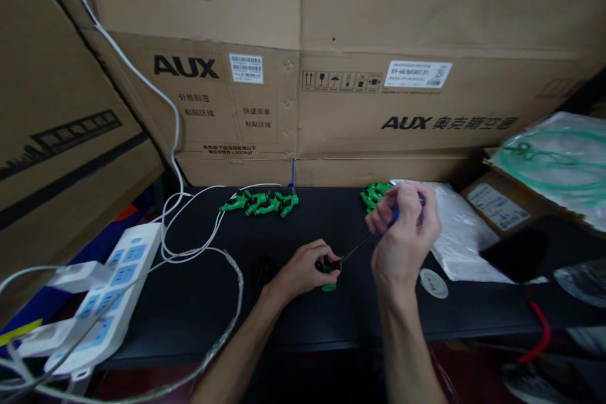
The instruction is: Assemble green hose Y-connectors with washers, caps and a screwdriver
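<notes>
Screwdriver (374, 237) tip down on the small green part (328, 267).
Left hand (303, 268) pinching part firmly; right hand (402, 233) closed round handle, best kept straight, pressing lightly.

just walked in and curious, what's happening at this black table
A person's left hand pins a small green and black plastic fitting on the black table. The right hand holds a blue-handled screwdriver, its tip at the fitting. Matching green fittings lie in a row by the cardboard boxes.
</notes>
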`<state>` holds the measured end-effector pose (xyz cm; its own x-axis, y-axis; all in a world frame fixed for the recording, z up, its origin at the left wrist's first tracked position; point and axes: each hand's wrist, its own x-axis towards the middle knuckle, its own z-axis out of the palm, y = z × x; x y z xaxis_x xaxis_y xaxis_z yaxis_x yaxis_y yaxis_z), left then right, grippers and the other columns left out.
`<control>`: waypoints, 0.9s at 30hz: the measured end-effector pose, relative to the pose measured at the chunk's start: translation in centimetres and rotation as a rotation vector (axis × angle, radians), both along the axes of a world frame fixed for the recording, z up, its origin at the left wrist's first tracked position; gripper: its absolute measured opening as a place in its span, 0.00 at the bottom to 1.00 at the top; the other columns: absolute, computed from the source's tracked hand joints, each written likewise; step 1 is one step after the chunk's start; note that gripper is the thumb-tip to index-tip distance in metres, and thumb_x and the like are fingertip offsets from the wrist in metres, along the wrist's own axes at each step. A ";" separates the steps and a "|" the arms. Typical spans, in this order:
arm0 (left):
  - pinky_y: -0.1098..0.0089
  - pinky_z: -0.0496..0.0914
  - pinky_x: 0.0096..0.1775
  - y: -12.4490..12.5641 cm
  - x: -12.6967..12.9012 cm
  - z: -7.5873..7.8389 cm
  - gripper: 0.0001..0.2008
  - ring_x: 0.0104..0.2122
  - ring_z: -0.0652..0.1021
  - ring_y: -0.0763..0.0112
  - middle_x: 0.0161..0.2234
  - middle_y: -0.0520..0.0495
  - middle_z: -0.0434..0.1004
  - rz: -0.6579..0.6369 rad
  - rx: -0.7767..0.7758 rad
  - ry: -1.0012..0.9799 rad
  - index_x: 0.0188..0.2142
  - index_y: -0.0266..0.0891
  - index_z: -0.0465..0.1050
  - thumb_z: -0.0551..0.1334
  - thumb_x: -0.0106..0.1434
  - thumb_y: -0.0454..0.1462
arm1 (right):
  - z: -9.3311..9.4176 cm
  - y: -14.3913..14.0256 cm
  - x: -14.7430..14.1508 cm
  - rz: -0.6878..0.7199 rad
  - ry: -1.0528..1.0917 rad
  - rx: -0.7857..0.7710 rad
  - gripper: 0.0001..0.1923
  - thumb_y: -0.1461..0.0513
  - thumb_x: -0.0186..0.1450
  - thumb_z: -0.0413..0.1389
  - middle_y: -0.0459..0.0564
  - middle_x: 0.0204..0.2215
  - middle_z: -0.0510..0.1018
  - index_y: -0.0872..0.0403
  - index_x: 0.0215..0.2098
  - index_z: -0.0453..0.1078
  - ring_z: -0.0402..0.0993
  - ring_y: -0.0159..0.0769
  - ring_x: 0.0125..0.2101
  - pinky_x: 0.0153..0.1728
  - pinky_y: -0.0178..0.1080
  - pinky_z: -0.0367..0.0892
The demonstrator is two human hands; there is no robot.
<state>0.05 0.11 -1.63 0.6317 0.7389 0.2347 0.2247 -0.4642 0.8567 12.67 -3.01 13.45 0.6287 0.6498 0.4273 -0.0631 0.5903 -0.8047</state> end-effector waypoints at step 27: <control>0.70 0.72 0.42 -0.4 0.1 1.8 0.08 0.37 0.77 0.67 0.40 0.48 0.78 0.020 -0.023 0.121 0.38 0.38 0.77 0.69 0.58 0.33 | -0.3 -0.1 0.2 0.253 -0.119 -0.085 0.08 0.55 0.71 0.57 0.39 0.25 0.64 0.50 0.39 0.68 0.58 0.26 0.21 0.21 0.30 0.59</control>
<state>0.16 -0.24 0.14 0.6393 0.7561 0.1405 0.3360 -0.4390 0.8333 12.89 -3.10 13.11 0.3904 0.8165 0.4252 -0.1021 0.4974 -0.8615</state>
